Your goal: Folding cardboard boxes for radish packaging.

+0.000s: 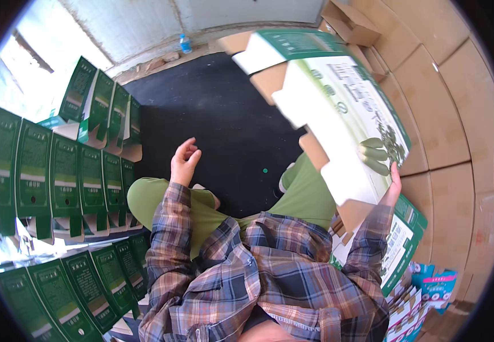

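A large green-and-white carton (338,108), still partly flat with its brown cardboard flaps hanging open, fills the upper right of the frame, tilted so that its printed white face looks toward the camera. The right hand (394,185) grips it at its lower right edge, fingers curled over the rim with only the fingertips and the side of the hand showing. The left hand (184,162) is raised left of centre, empty, its fingers loosely curled and half open, well apart from the carton. Both arms wear plaid sleeves, and the person's green-trousered knees (161,196) spread out below the hands over a black floor mat (224,114) that occupies the middle of the frame. Just beneath the held carton, at lower right, another green-and-white carton (403,245) lies flat on a pile. Along the left side, rows of folded green cartons (59,176) stand upright and lean against one another, with more (82,290) at lower left. Plain brown cardboard sheets (441,114) line the right edge, small blue-and-pink packages (438,285) sit at lower right, and a plastic bottle (185,43) stands by the wall at the top.
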`<state>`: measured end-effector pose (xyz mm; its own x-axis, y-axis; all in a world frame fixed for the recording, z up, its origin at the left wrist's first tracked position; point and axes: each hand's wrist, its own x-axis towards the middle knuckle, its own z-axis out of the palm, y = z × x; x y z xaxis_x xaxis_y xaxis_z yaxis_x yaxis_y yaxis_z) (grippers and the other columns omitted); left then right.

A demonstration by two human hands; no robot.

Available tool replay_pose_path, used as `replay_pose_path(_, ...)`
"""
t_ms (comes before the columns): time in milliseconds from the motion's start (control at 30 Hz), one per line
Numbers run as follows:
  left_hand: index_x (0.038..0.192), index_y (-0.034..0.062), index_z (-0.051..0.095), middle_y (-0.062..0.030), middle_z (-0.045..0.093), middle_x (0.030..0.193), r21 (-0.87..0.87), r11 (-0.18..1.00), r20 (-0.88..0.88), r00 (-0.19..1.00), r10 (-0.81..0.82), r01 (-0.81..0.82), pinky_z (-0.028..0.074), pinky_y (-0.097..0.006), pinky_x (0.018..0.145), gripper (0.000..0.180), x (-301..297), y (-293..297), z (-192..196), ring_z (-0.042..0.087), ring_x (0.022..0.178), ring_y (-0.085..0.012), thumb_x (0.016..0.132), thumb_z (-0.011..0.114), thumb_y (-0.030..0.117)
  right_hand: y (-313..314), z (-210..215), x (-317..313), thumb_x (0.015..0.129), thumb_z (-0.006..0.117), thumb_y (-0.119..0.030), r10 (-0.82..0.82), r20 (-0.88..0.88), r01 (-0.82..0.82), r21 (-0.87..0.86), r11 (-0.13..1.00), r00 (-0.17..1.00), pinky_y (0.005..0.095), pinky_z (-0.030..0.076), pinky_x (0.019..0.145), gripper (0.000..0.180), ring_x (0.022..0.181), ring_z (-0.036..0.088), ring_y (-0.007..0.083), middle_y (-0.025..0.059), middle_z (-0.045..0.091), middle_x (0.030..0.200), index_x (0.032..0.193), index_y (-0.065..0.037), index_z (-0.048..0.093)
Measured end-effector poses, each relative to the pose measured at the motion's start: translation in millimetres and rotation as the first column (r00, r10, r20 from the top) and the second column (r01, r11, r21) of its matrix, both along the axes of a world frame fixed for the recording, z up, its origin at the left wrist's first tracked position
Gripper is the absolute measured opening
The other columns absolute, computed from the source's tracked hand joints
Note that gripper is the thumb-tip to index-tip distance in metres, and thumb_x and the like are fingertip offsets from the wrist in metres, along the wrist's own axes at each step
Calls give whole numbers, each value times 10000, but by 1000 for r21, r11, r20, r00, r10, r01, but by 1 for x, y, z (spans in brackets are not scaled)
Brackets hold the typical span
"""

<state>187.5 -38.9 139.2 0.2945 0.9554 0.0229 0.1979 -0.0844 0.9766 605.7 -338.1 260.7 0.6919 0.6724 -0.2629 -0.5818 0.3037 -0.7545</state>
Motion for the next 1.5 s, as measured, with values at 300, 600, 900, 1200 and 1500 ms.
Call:
replay_pose_path(300,1367,28,342,-109,475,1295,-17,994,822,565,77,-111,378,-379,1013,573,-56,17,62,466,1192,-221,887,558,254,108,-16,-31,950,414,-337,553,-210,-556,46,830,807,410,480,897,456,989,609,281,166,576,1164,1235,14,470)
replay_pose_path(600,953,70,574,-24,584,901,-17,979,729,668,150,-201,390,-334,942,126,-74,24,38,551,1011,-181,873,621,156,172,-100,-12,914,463,-281,378,-231,-418,-162,894,897,533,364,978,426,1170,446,388,123,459,1300,1281,-70,411)
replay_pose_path(900,1006,82,569,-4,618,984,-254,952,553,782,287,-170,397,-272,843,180,-55,19,15,544,907,-100,869,635,178,202,-93,-55,812,539,-621,251,130,-168,-453,876,959,542,211,1058,955,1344,145,409,150,143,1483,1442,-45,112)
replay_pose_path(1200,1059,66,583,-25,618,1049,-211,973,632,747,206,-90,390,-313,908,240,-53,16,18,551,986,-137,852,650,165,210,-92,-79,667,776,-342,270,773,289,-500,816,574,391,180,1096,1108,1337,206,337,276,179,1431,1443,-7,61)
replay_pose_path(1500,1105,29,567,-84,620,1068,-188,982,663,741,107,26,382,-343,948,300,-45,10,36,567,1018,-192,846,646,156,210,-99,-61,677,561,-30,201,665,8,-297,955,719,341,268,1033,904,1257,345,287,204,282,1406,1451,-30,94)
